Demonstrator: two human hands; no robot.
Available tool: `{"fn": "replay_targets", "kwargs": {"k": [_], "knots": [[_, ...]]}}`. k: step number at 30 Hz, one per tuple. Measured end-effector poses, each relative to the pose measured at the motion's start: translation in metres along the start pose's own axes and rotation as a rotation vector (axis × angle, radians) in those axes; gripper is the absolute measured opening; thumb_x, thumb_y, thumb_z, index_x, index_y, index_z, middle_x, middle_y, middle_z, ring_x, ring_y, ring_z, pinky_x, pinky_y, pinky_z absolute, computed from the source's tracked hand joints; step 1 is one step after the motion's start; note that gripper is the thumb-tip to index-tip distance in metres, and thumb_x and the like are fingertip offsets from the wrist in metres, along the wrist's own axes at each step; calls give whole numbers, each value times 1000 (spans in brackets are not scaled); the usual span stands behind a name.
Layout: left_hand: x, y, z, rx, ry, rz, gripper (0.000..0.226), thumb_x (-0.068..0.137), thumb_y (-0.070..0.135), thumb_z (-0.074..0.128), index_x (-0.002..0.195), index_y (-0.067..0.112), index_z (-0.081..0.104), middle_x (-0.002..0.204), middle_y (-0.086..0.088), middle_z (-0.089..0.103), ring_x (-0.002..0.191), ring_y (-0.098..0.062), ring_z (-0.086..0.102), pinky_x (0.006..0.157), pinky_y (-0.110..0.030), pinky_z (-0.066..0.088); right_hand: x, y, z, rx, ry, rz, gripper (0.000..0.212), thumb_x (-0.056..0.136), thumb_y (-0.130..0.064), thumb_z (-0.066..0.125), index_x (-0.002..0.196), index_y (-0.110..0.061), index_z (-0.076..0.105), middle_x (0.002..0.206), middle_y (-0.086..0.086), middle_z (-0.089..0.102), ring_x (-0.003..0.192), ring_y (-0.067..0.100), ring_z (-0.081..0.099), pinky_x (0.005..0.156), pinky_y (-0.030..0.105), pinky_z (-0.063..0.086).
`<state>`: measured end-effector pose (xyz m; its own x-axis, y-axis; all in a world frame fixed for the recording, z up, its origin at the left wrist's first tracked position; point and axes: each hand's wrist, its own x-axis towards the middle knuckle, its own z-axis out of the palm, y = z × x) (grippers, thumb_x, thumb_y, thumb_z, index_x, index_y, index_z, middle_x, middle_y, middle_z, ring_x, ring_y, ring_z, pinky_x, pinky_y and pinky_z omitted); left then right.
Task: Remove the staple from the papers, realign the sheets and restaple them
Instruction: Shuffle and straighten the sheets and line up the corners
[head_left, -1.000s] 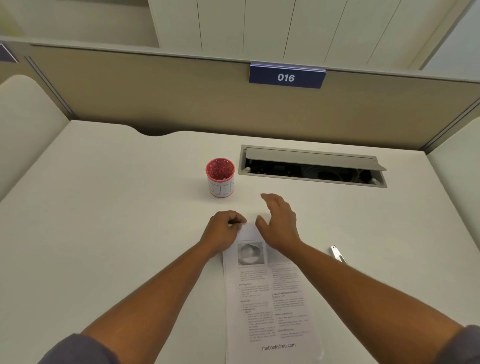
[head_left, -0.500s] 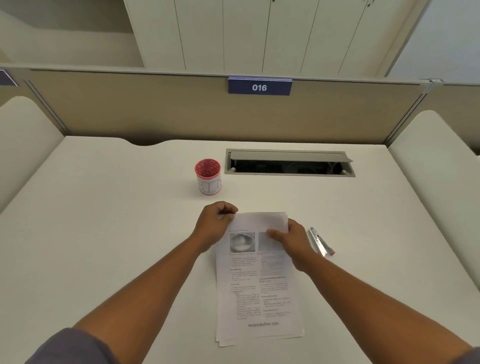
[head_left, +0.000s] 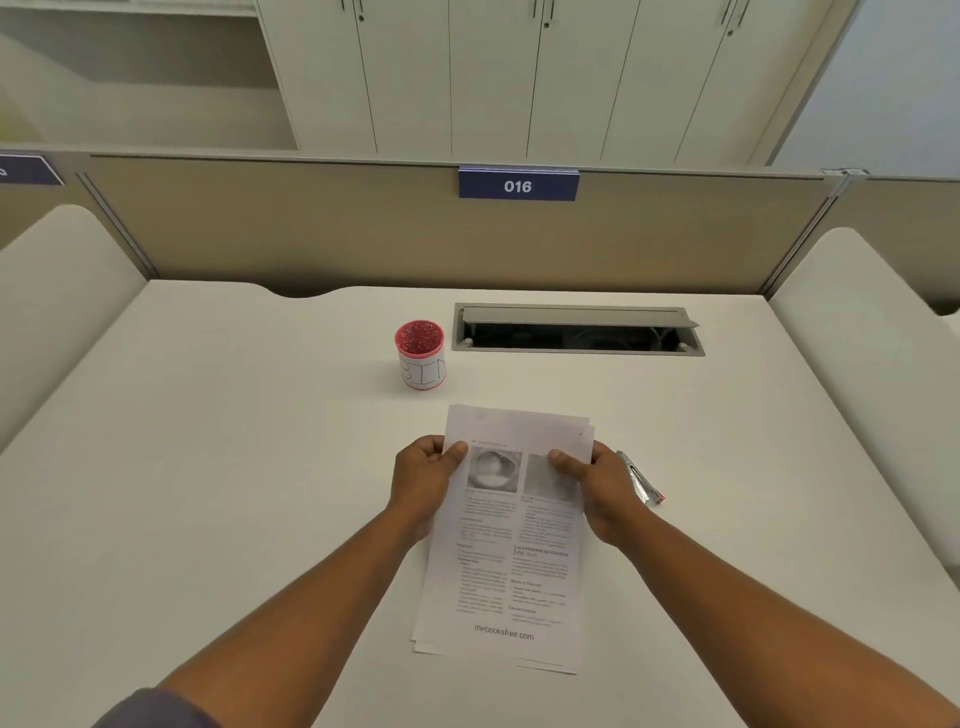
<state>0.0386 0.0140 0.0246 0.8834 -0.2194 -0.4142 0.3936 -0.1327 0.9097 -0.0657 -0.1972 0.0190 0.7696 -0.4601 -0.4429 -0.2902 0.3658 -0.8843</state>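
Papers gripped at both upper side edges, left hand and right hand each pinching thumb over sheet, raised over the desk presumably to square the fanned, uneven lower edges; stapler parked just beside right hand for restapling.

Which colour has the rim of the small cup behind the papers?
Pink-red, seen in the head view: the small round cup carries a white label below.

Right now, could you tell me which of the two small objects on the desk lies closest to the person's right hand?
The stapler, lying flat just beside the right hand. The red cup stands upright farther back, left of the papers.
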Motion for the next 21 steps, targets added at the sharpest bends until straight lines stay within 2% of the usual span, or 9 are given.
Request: {"fn": "replay_targets", "kwargs": {"k": [2,5,9,13,16,18,21], "knots": [[-2,-2,-1,15,9,-2,12,95,23,71,94,12,74,90,-4,80,81,-26,75,77,-43,62,-3,-1,-1,17,-4,9,28,88,-10,75,115,-5,69,108,11,77,98,32,74,76,43,61],[-5,-4,-1,50,21,13,11,97,20,68,92,12,73,88,-3,79,73,-20,72,66,-32,60,-5,1,-3,18,-3,10,26,89,-8,73,114,-5,69,107,11,77,95,32,75,69,38,60],[-7,-4,-1,94,19,39,12,99,19,65,92,12,73,87,-1,78,72,-18,71,61,-28,57,-5,5,-4,14,14,13,25,87,-7,75,112,-4,70,107,14,77,97,36,74,74,42,61],[-9,-6,-2,134,11,65,9,102,18,60,102,14,68,95,-1,78,78,-19,72,67,-30,57,-5,8,-3,26,0,27,28,86,-5,76,113,-2,69,109,17,76,100,38,73,86,51,60],[-10,-6,1,141,32,112,10,101,18,61,110,22,59,102,2,74,88,-17,71,73,-32,57,-5,7,-3,40,-4,26,31,85,-4,76,115,-1,68,109,17,76,101,38,73,86,52,60],[-11,-5,3,129,93,154,13,94,19,70,103,20,60,102,2,70,90,-17,68,77,-35,56,-7,5,-2,45,-6,30,32,85,-4,77,115,-1,68,110,17,76,102,39,72,86,51,60],[-11,-4,4,75,149,155,14,87,18,78,91,15,65,89,-3,71,78,-20,66,75,-38,58,-8,5,-5,52,-15,27,33,84,-3,77,116,-1,68,111,18,75,102,38,72,84,49,61]]}}
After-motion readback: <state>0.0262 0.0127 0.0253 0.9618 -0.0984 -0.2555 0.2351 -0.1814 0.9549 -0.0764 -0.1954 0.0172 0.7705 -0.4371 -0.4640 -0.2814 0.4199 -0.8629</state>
